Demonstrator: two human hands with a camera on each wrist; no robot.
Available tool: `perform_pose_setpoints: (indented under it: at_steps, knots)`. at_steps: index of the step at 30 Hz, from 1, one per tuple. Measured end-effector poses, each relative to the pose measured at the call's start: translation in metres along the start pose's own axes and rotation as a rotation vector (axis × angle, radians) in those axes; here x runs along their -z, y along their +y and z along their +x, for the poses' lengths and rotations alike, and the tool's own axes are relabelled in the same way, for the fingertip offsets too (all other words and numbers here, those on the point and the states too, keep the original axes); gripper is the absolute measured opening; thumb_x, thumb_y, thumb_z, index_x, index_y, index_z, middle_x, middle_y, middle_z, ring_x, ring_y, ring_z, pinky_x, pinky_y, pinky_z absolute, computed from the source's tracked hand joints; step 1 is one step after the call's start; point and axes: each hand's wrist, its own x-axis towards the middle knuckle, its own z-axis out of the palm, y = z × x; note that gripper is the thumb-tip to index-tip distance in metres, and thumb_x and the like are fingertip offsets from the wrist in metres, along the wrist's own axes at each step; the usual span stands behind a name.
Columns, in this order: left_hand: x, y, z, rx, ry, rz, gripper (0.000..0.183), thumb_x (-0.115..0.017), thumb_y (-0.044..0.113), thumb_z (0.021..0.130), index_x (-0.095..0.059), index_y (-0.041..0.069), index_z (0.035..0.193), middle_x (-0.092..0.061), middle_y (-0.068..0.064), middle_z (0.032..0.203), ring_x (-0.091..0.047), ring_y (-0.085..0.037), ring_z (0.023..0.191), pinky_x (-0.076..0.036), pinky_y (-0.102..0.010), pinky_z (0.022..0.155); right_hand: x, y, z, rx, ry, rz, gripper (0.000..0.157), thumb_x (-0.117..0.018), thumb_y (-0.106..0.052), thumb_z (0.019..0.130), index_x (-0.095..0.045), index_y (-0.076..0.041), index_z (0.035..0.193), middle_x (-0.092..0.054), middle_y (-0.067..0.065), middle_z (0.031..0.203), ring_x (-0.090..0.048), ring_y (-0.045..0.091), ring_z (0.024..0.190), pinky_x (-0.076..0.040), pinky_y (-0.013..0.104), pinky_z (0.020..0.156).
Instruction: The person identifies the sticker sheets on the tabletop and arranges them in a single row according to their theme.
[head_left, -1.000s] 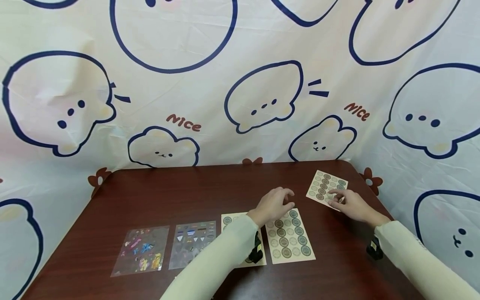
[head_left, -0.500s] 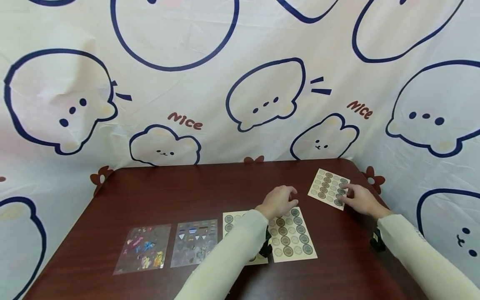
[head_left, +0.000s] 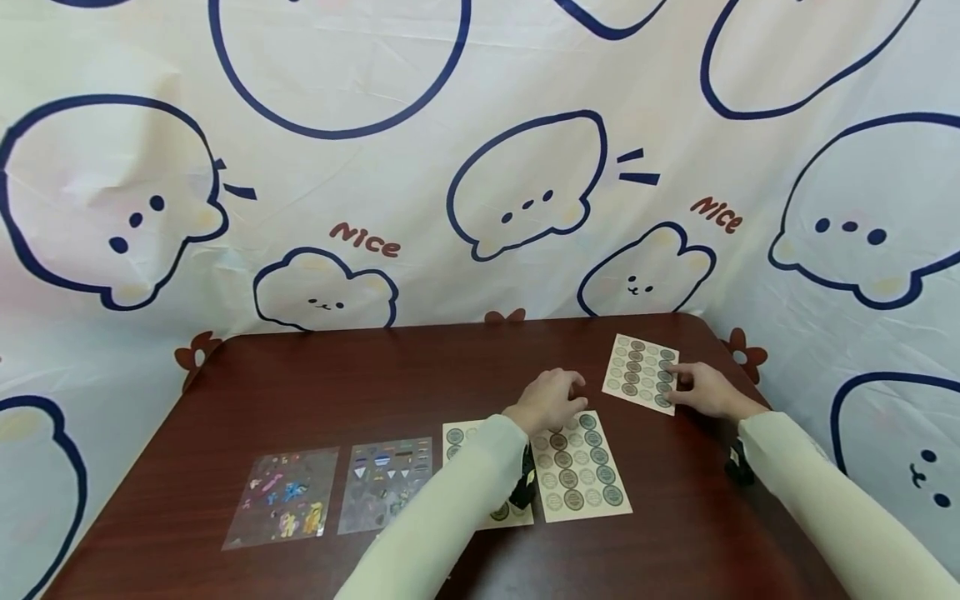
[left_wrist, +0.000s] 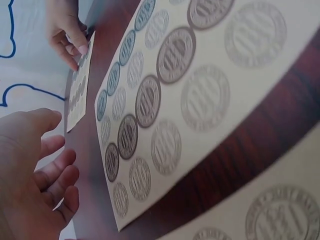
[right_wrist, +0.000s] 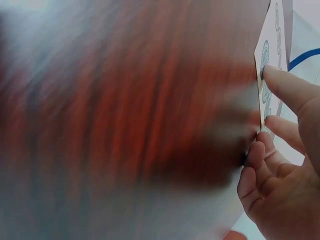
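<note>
My right hand is at the right edge of a cream sticker sheet near the table's far right corner. In the right wrist view, its thumb and index fingertip touch the sheet's printed face, while the other fingers bend loosely beside the edge. My left hand hangs relaxed, holding nothing, by the far edge of a second sheet of round stickers. A third such sheet lies to its left, mostly hidden beneath the left forearm. Rows of grey, brown and blue-green round labels cover the sheets.
Two clear plastic sticker sheets lie on the left: one with colourful pony figures, one with small grey and blue shapes. The dark red-brown table meets a cartoon-printed cloth at the back and sides.
My right hand has gone from over the far right sheet to its right edge. That sheet has shifted slightly left and turned a little. The left hand stays nearly in place.
</note>
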Motion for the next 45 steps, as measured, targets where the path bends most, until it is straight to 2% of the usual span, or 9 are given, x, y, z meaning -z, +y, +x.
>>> perform_pose_setpoints:
  at_steps: [9, 17, 23, 27, 31, 33, 38, 45]
  knots:
    - [0.005, -0.015, -0.003, 0.026, 0.018, 0.0, 0.041, -0.062, 0.029, 0.101, -0.06, 0.016, 0.14, -0.061, -0.007, 0.13, -0.059, -0.021, 0.117, -0.051, -0.036, 0.096, -0.009, -0.021, 0.012, 0.02, -0.016, 0.062, 0.061, -0.074, -0.019, 0.091, -0.052, 0.011, 0.139, -0.051, 0.011, 0.088, -0.048, 0.021, 0.078, -0.038, 0.032, 0.068]
    - [0.008, -0.035, -0.002, 0.062, 0.024, -0.054, 0.045, -0.053, 0.024, 0.105, -0.049, 0.015, 0.149, -0.049, -0.011, 0.148, -0.044, -0.029, 0.136, -0.044, -0.045, 0.109, -0.017, -0.035, 0.021, 0.061, -0.036, 0.073, 0.056, -0.073, -0.015, 0.092, -0.054, 0.006, 0.14, -0.053, 0.012, 0.092, -0.048, 0.02, 0.08, -0.038, 0.03, 0.07]
    - [0.011, -0.044, 0.0, 0.039, -0.011, -0.113, 0.05, -0.051, 0.023, 0.106, -0.04, 0.015, 0.155, -0.041, -0.015, 0.155, -0.037, -0.034, 0.143, -0.039, -0.049, 0.114, -0.023, -0.051, 0.029, 0.127, -0.08, 0.1, 0.053, -0.074, -0.012, 0.091, -0.057, 0.007, 0.138, -0.054, 0.013, 0.094, -0.048, 0.021, 0.082, -0.039, 0.032, 0.075]
    - [0.015, -0.047, 0.002, 0.043, -0.028, -0.082, 0.056, -0.05, 0.031, 0.107, -0.034, 0.018, 0.158, -0.04, -0.013, 0.159, -0.035, -0.035, 0.146, -0.036, -0.054, 0.116, -0.027, -0.062, 0.034, 0.16, -0.108, 0.112, 0.053, -0.074, -0.012, 0.09, -0.058, 0.005, 0.138, -0.056, 0.012, 0.098, -0.049, 0.021, 0.086, -0.041, 0.033, 0.079]
    - [0.017, -0.051, 0.005, 0.055, -0.025, -0.054, 0.062, -0.048, 0.039, 0.106, -0.026, 0.024, 0.162, -0.041, -0.009, 0.158, -0.035, -0.035, 0.147, -0.033, -0.058, 0.115, -0.032, -0.074, 0.038, 0.201, -0.091, 0.105, 0.053, -0.075, -0.014, 0.09, -0.059, 0.004, 0.137, -0.058, 0.012, 0.099, -0.05, 0.022, 0.086, -0.042, 0.031, 0.079]
    - [0.017, -0.052, 0.005, 0.058, -0.021, -0.061, 0.066, -0.053, 0.038, 0.104, -0.024, 0.025, 0.162, -0.04, -0.011, 0.159, -0.035, -0.036, 0.147, -0.033, -0.058, 0.115, -0.034, -0.08, 0.04, 0.204, -0.097, 0.109, 0.053, -0.075, -0.014, 0.09, -0.059, 0.003, 0.138, -0.058, 0.013, 0.102, -0.05, 0.023, 0.088, -0.042, 0.033, 0.081]
    - [0.018, -0.056, 0.004, 0.075, -0.026, -0.082, 0.072, -0.063, 0.034, 0.1, -0.027, 0.023, 0.161, -0.036, -0.014, 0.16, -0.036, -0.038, 0.147, -0.037, -0.056, 0.115, -0.041, -0.093, 0.042, 0.181, -0.142, 0.113, 0.054, -0.075, -0.012, 0.09, -0.058, 0.002, 0.14, -0.059, 0.014, 0.109, -0.05, 0.025, 0.095, -0.041, 0.037, 0.087]
    - [0.022, -0.062, 0.004, 0.079, 0.0, -0.05, 0.072, -0.062, 0.041, 0.1, -0.029, 0.023, 0.161, -0.038, -0.012, 0.16, -0.038, -0.037, 0.145, -0.041, -0.055, 0.112, -0.045, -0.105, 0.051, 0.176, -0.137, 0.101, 0.055, -0.077, -0.016, 0.09, -0.059, 0.001, 0.139, -0.063, 0.017, 0.116, -0.054, 0.025, 0.1, -0.046, 0.045, 0.097]
